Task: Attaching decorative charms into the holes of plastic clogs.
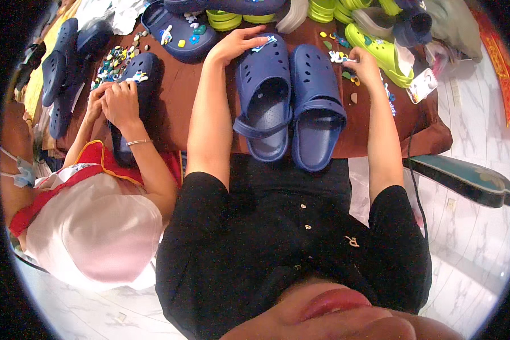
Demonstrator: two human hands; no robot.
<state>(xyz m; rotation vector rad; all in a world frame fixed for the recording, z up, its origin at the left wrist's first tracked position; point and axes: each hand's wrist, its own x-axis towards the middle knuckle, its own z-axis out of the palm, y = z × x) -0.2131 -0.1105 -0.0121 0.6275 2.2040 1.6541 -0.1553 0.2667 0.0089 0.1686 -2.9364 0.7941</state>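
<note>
In the head view, the hands are apart: the left hand point(235, 45) rests with extended fingers on the navy-blue perforated clog point(264, 82), which lies beside its mate point(316, 79) on the brown cloth-covered table point(175, 113); the right hand point(364, 66) pinches a small white-and-blue charm point(338, 56).

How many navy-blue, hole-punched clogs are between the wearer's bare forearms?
2: the left navy-blue clog, with the left hand at its toe, and the right navy-blue clog beside it. None seems hidden there.
</note>
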